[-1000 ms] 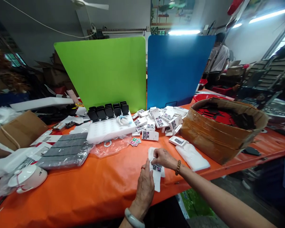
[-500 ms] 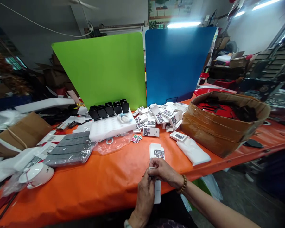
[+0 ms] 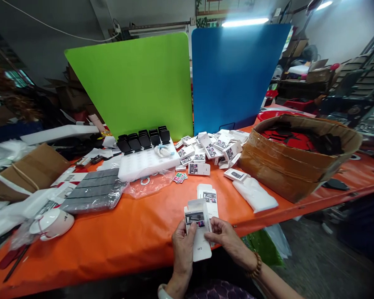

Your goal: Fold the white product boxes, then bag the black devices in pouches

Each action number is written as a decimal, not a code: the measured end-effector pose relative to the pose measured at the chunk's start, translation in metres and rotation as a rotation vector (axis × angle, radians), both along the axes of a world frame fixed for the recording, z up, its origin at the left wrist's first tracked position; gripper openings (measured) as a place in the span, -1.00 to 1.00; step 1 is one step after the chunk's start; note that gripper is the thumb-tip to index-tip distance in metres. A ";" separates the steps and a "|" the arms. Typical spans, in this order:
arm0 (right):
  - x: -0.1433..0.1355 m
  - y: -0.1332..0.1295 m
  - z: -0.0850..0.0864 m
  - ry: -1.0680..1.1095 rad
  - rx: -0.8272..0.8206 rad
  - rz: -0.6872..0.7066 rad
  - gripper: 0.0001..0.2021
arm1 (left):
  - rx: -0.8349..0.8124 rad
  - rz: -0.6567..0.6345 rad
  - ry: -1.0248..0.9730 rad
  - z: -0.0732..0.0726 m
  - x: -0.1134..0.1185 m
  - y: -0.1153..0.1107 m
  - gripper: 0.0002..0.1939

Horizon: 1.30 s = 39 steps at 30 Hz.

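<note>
Head view, lower centre of the frame: the left hand (image 3: 182, 247) points upward, thumb clamped over the printed face of a flattish white carton (image 3: 200, 244); this lies between both hands, its right edge pinched by the right hand (image 3: 233, 244), angled in from lower right.

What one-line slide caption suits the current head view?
Left hand and right hand hold a printed white carton before piled small boxes on orange sheeting.

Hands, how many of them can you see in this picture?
2: the left hand gripping the white box at its left side and the right hand at its right edge. Others could be hidden behind the blue panel.
</note>
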State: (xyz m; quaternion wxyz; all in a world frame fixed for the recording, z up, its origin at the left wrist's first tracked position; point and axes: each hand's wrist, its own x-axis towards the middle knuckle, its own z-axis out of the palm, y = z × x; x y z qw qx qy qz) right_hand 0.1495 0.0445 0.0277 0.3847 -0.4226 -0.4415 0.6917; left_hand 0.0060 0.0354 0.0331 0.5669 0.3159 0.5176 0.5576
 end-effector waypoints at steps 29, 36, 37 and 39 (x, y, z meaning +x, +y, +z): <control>0.001 -0.064 -0.040 -0.301 0.151 -0.158 -0.70 | -0.145 -0.302 0.172 -0.037 -0.021 -0.054 -0.70; -0.005 -0.037 -0.037 -0.100 0.077 -0.095 -0.73 | -0.113 -0.237 0.172 -0.024 -0.020 -0.030 -0.76; -0.003 -0.036 -0.037 -0.166 0.113 -0.067 -0.75 | -0.113 -0.257 0.176 -0.025 -0.020 -0.029 -0.76; 0.001 -0.039 -0.036 -0.307 0.215 -0.032 -0.74 | -0.113 -0.314 0.231 -0.028 -0.021 -0.030 -0.80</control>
